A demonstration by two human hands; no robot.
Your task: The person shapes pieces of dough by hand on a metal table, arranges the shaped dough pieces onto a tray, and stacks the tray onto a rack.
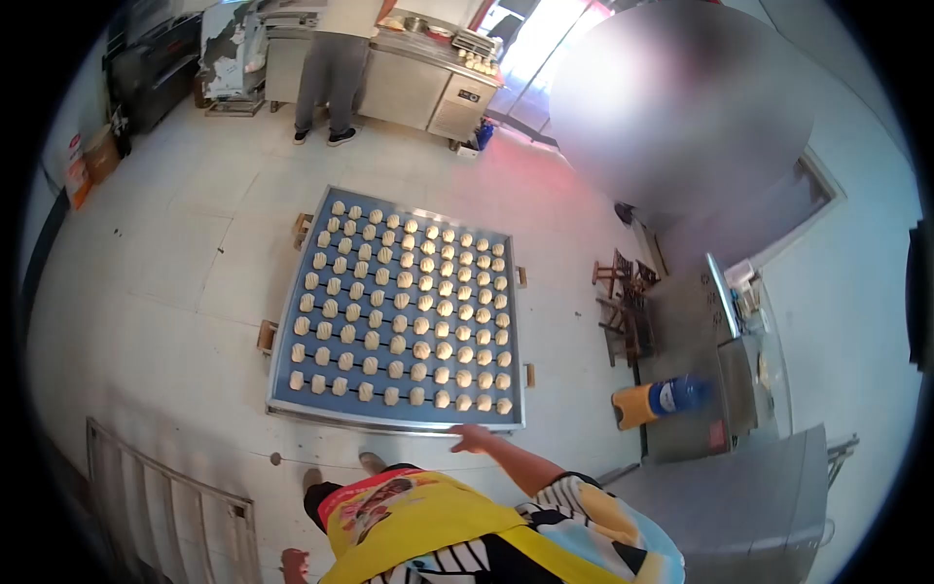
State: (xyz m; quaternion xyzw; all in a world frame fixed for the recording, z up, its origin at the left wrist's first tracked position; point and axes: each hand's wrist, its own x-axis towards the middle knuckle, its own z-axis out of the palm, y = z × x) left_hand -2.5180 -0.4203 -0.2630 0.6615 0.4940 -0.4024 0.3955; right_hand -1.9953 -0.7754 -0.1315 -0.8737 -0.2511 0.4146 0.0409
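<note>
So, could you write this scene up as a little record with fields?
right hand: at the tray's near edge, seemingly empty; contact unclear
left hand: low at the picture's edge; grip unclear
tray: large, blue-bottomed, metal-rimmed
on tray: rows of pale, ridged buns, spaced apart
under tray: wooden pieces jutting out both sides
farther off: a person standing at a metal counter

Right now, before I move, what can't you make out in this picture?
All in the head view:
- Left hand: partly cut off by the bottom edge.
- Other person: head cut off by the top edge.
- Supports under the tray: mostly hidden by it.
- Upper right area: hidden by a blurred patch.
- Label on the orange bottle: too blurred to read.
- Pieces on the far counter: too small to identify.
</note>
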